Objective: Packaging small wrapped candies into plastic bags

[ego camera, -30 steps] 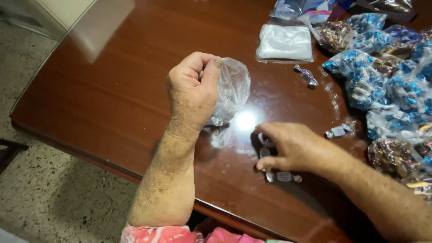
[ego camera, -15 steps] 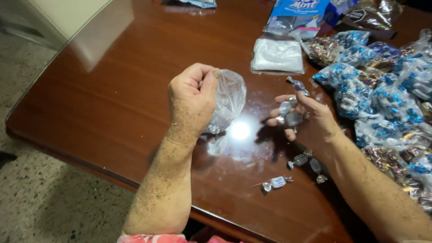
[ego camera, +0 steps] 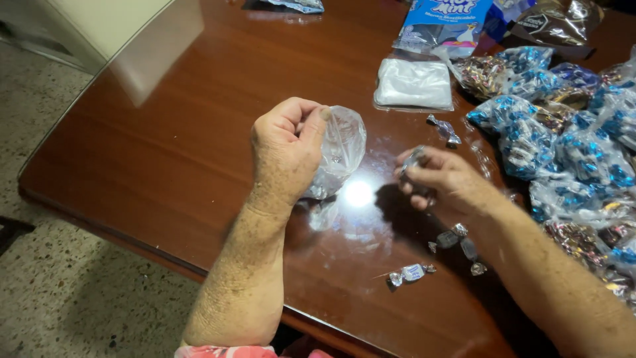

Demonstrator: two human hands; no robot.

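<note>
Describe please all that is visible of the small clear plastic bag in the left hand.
The small clear plastic bag is thin, transparent and crinkled, with glossy highlights. The left hand pinches its upper edge between thumb and fingers, holding it above the brown table. It hangs puffed open toward the right hand. Whether it holds anything is unclear.

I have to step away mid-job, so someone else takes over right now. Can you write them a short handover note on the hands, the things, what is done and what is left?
Left hand: raised above the table, closed on the mouth of a small clear bag, which looks empty.
Right hand: just right of the bag, pinching wrapped candy, not yet in the bag.
Loose candies lie below the right hand, one above it.
Filled bags are heaped at the right; a stack of flat empty bags lies at the top.
Done: many bags filled.
Left: this bag seems unfilled; loose candies remain.
</note>
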